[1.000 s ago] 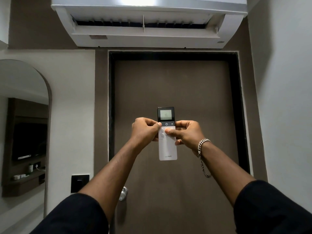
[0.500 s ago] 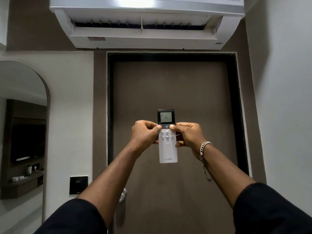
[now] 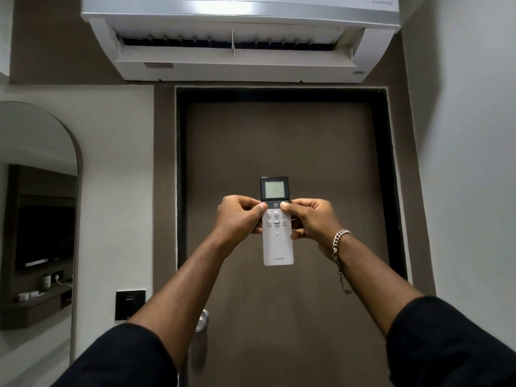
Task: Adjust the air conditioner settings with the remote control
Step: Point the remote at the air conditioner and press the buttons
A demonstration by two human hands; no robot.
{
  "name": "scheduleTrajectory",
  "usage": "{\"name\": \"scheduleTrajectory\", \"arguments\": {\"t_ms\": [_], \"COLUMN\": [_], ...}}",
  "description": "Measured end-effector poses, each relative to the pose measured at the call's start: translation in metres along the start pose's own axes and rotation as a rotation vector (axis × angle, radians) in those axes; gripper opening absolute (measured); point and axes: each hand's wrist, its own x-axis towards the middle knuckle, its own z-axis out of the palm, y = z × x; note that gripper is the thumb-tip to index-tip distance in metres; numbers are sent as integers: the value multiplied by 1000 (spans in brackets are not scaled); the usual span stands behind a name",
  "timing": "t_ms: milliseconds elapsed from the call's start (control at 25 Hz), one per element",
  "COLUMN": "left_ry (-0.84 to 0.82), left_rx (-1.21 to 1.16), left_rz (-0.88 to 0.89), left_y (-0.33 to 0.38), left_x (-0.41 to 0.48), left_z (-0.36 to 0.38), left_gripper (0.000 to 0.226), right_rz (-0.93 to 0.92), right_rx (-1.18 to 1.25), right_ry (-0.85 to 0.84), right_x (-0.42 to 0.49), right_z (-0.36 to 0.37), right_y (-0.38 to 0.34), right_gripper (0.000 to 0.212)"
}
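Note:
I hold a slim white remote control (image 3: pixel 278 247) upright at arm's length, its dark top carrying a lit screen that reads 17. My left hand (image 3: pixel 238 217) grips its left edge, thumb resting on the dark button strip beside the power button. My right hand (image 3: pixel 312 219), with a silver chain bracelet at the wrist, grips the right edge, thumb tip on the same strip at the right. High on the wall ahead hangs the white air conditioner (image 3: pixel 240 71), its louvre flap open.
A brown door (image 3: pixel 279 146) in a black frame fills the wall behind the remote, with a metal handle (image 3: pixel 202 321) low left. A black switch plate (image 3: pixel 130 304) and an arched mirror (image 3: pixel 36 219) are to the left. A white wall stands close on the right.
My right thumb has moved up from the middle buttons to the dark top strip. The screen reading has changed from about 15 to 17. The view has tilted slightly.

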Motion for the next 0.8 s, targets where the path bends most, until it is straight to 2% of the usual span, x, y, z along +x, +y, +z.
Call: {"name": "scheduleTrajectory", "arguments": {"t_ms": [400, 800], "left_ry": [-10, -20], "left_rx": [-19, -22], "left_rz": [23, 12], "left_y": [5, 0], "left_x": [-1, 0], "left_z": [-5, -6], "left_gripper": [18, 20], "right_rz": [-20, -32], "right_rx": [-5, -13], "right_ry": [12, 8], "right_x": [1, 1], "right_z": [1, 3], "right_y": [-2, 1], "right_gripper": [31, 27]}}
